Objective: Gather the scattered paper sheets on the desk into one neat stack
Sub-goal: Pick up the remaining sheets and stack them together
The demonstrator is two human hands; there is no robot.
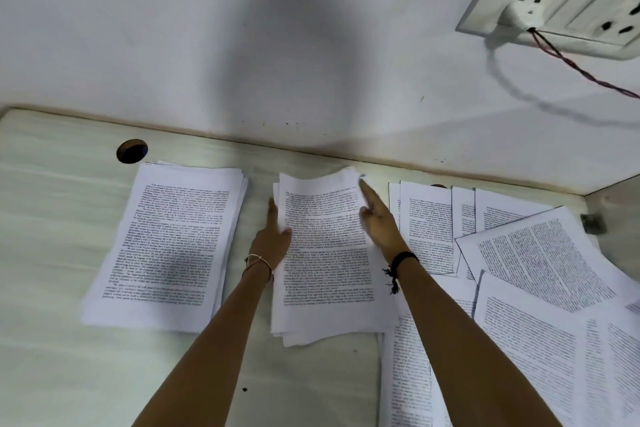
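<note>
White printed paper sheets in a loose middle stack lie between the two hands, on a pale wood-grained desk top that butts against a white wall. The left hand grips the stack's left edge, thumb on top. The right hand rests flat with straight fingers on its right edge. Just left of the left hand lies a tidier second stack of printed sheets, apart from the first. Right of the right hand, scattered overlapping sheets spread to the frame's edge. Bare desk shows below the left forearm.
</note>
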